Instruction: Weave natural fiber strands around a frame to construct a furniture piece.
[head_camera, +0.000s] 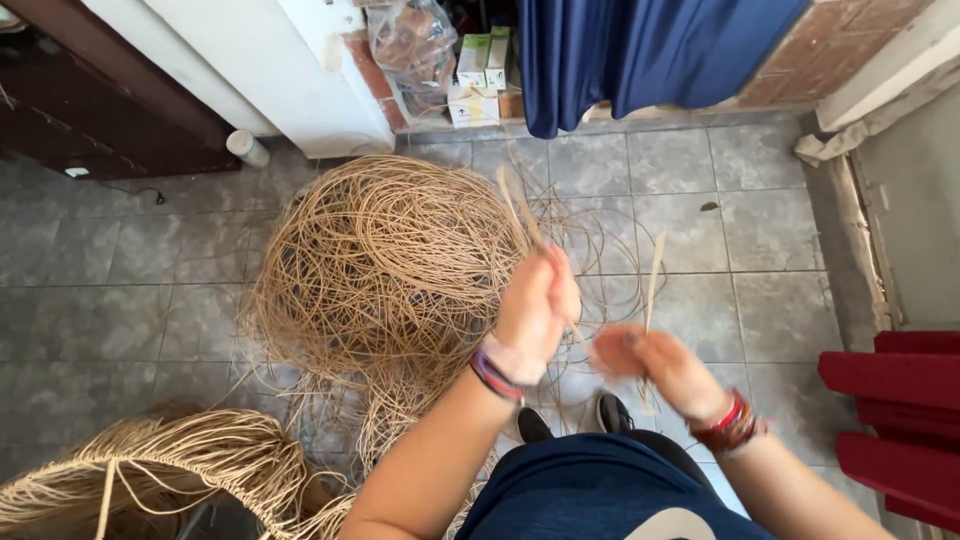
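Grey tiled floor (120, 300), seen from above, white wall and dark door at the far left corner, blue curtain (640, 50) at the far edge, small boxes (480, 70) beside it. Near left corner of floor: a bundled sheaf of pale rattan (180, 460), strands lying roughly parallel. Middle of floor: big loose tangle of rattan strands (380, 270), coiled and messy, reaching close to the person's shoes (570, 420).

Left hand (535, 310), bracelet at wrist, raised over the tangle's right side, fingers closed around thin strand ends (515, 205) that stick up and away. Right hand (655, 365), red bracelets, lower and just beside the left, closed on another single strand (655, 270) pointing up. Hands apart but near; both blurred, so exact grip unclear. Red chair (900, 400) at the right edge of floor.

Step in hand, as a judgement: pulling single strands out of the tangle and sorting or straightening them between the hands. Next move likely calls for a steady draw along the strand, keeping tension so it slips free without snagging the coil, one hand anchoring while the other pulls.
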